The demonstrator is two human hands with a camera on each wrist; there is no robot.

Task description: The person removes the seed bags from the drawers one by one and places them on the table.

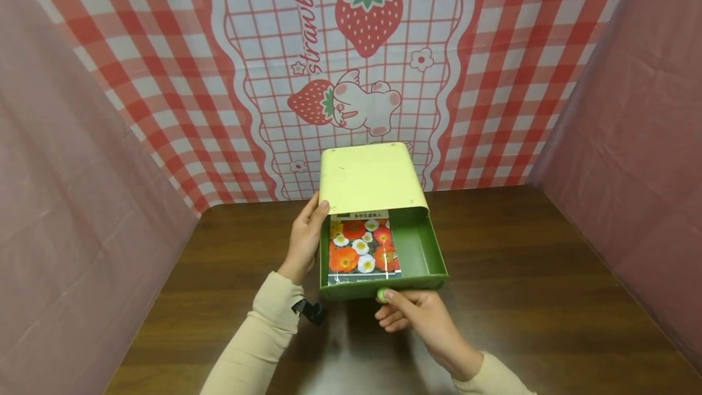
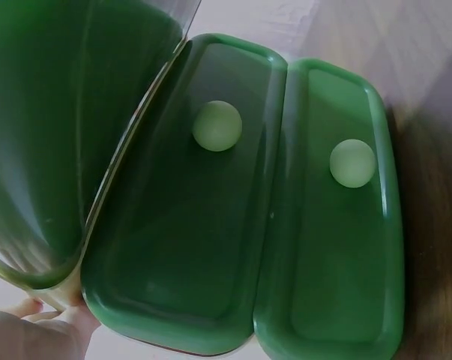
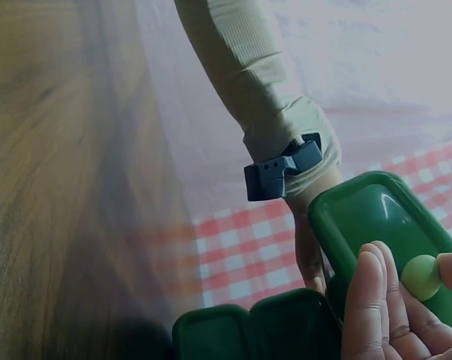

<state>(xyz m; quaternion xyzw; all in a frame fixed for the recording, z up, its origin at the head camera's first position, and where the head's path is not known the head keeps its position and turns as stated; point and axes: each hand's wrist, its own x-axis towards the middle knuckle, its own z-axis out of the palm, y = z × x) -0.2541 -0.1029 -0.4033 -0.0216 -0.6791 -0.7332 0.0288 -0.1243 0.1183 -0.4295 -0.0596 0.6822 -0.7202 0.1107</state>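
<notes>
A small drawer cabinet with a pale yellow shell (image 1: 373, 178) stands on the table, its green top drawer (image 1: 419, 242) pulled well out. Inside the drawer lies a flat packet (image 1: 363, 249) printed with red, orange and white poppies, its far end under the shell. Thumb and fingers of my right hand (image 1: 425, 322) pinch the round light-green knob (image 1: 381, 295) on the drawer front. My left hand (image 1: 304, 236) rests with extended fingers against the cabinet's left side, thumb at its front upper edge. Two lower drawers (image 2: 173, 247) show shut in the left wrist view, each with a knob.
The brown wooden table (image 1: 521, 285) spreads around the cabinet. Behind it hangs a red-and-white checked cloth (image 1: 504, 78) with strawberry prints, and pink cloths (image 1: 625, 169) line both sides. A black wrist device (image 1: 311, 311) is strapped on the left sleeve.
</notes>
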